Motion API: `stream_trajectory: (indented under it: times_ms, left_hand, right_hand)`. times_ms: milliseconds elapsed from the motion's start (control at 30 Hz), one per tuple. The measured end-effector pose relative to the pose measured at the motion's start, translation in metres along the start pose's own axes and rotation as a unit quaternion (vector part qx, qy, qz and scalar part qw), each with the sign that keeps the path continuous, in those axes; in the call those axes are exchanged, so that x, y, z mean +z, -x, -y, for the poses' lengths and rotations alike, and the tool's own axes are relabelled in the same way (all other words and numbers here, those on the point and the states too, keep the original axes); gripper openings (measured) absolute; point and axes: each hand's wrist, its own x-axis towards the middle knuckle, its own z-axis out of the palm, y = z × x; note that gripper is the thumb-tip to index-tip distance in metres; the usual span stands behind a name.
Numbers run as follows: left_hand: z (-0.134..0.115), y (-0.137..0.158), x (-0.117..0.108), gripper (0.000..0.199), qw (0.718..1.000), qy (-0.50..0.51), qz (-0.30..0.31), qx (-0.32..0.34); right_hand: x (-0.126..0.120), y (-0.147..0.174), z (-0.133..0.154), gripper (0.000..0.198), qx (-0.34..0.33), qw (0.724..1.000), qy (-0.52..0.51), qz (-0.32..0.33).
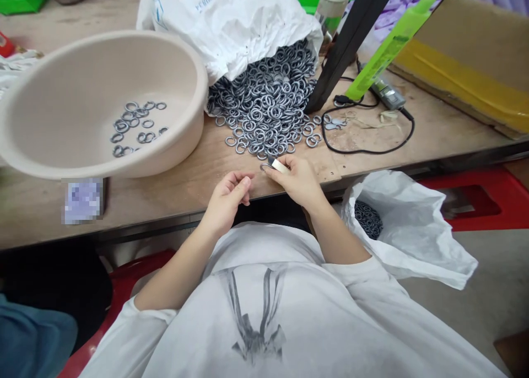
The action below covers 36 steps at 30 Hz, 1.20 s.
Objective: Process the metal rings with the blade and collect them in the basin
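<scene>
My right hand (298, 181) is closed on a small white-handled tool (280, 166) with a dark tip; its exact kind is unclear. A single grey ring (265, 167) shows at the same fingertips. My left hand (228, 197) hovers just to the left, fingers curled and thumb pressed toward them; whatever they hold, if anything, is hidden. Beyond both hands a heap of grey metal-looking rings (268, 108) spills from a white sack (243, 28) onto the wooden table (165, 193). Several more rings (132, 116) lie inside the large beige basin (182, 146) at left.
A dark post (351, 42) rises right of the heap, beside a lime-green strip (384, 53) and a black cable (367, 151). An open white bag (413, 223) with rings hangs below the table edge. A cardboard box (467, 42) stands at right; a blurred-out object (84, 200) lies by the basin.
</scene>
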Motion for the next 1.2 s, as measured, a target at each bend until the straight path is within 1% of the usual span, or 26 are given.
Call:
stream_trajectory:
  times_ms: [33,100,133,200,300,400,467,533,633,767,800,867,933,967,1033,1100,1133,1167,1200]
  left_hand:
    - [0.003,0.000,0.002,0.041,1.000,-0.003,-0.002,0.019]
    - [0.007,0.001,0.007,0.041,0.999,0.009,0.002,0.047]
    - [0.008,0.002,0.008,0.042,0.998,0.022,0.006,0.056]
    - [0.008,0.005,0.009,0.042,0.997,0.044,0.010,0.068]
    - [0.003,0.009,0.005,0.041,0.997,0.037,0.022,0.056]
    - [-0.001,0.012,-0.001,0.045,0.998,0.025,0.052,0.033]
    - [-0.002,0.014,-0.002,0.047,0.996,0.025,0.077,0.026]
    - [-0.002,0.015,-0.001,0.048,0.995,0.028,0.095,0.022]
    - [-0.001,0.015,0.000,0.047,0.993,0.025,0.110,0.019]
    - [-0.002,0.016,-0.005,0.046,0.990,-0.011,0.142,0.017]
    - [-0.004,0.017,-0.007,0.046,0.987,-0.026,0.155,0.018]
    - [-0.006,0.019,-0.011,0.045,0.978,-0.078,0.191,0.026]
    - [-0.008,0.021,-0.015,0.045,0.966,-0.136,0.215,0.039]
    - [-0.007,0.021,-0.016,0.045,0.964,-0.153,0.215,0.042]
    - [-0.006,0.022,-0.018,0.045,0.968,-0.154,0.196,0.040]
    - [-0.006,0.022,-0.019,0.045,0.972,-0.146,0.184,0.031]
    - [-0.006,0.022,-0.019,0.046,0.970,-0.149,0.190,0.026]
    - [-0.008,0.022,-0.019,0.045,0.968,-0.153,0.197,0.019]
    - [-0.009,0.022,-0.019,0.045,0.967,-0.156,0.203,0.009]
  right_hand:
    - [0.006,0.003,0.004,0.032,0.000,0.997,-0.080,0.012]
    - [0.019,0.012,0.012,0.039,-0.001,0.978,-0.205,0.031]
    - [0.024,0.017,0.015,0.042,-0.002,0.970,-0.242,0.037]
    - [0.029,0.024,0.020,0.046,-0.007,0.961,-0.274,0.050]
    - [0.022,0.030,0.020,0.051,-0.046,0.961,-0.259,0.086]
    - [0.009,0.031,0.020,0.055,-0.135,0.966,-0.186,0.118]
    - [0.004,0.032,0.022,0.057,-0.205,0.964,-0.120,0.119]
    - [0.004,0.033,0.025,0.056,-0.258,0.957,-0.072,0.115]
    - [0.005,0.035,0.030,0.055,-0.287,0.949,-0.036,0.123]
    - [0.000,0.031,0.028,0.055,-0.290,0.944,-0.028,0.154]
    - [-0.001,0.028,0.026,0.056,-0.283,0.943,-0.035,0.169]
    - [-0.003,0.024,0.021,0.058,-0.242,0.950,-0.056,0.189]
    - [-0.003,0.021,0.016,0.061,-0.183,0.963,-0.087,0.176]
    - [-0.002,0.021,0.015,0.060,-0.160,0.968,-0.107,0.160]
    - [0.002,0.023,0.014,0.056,-0.148,0.966,-0.150,0.148]
    - [0.007,0.022,0.013,0.052,-0.159,0.957,-0.177,0.163]
    - [0.008,0.019,0.011,0.048,-0.162,0.959,-0.170,0.159]
    - [0.008,0.015,0.008,0.043,-0.157,0.966,-0.142,0.147]
    - [0.007,0.009,0.005,0.037,-0.141,0.981,-0.084,0.107]
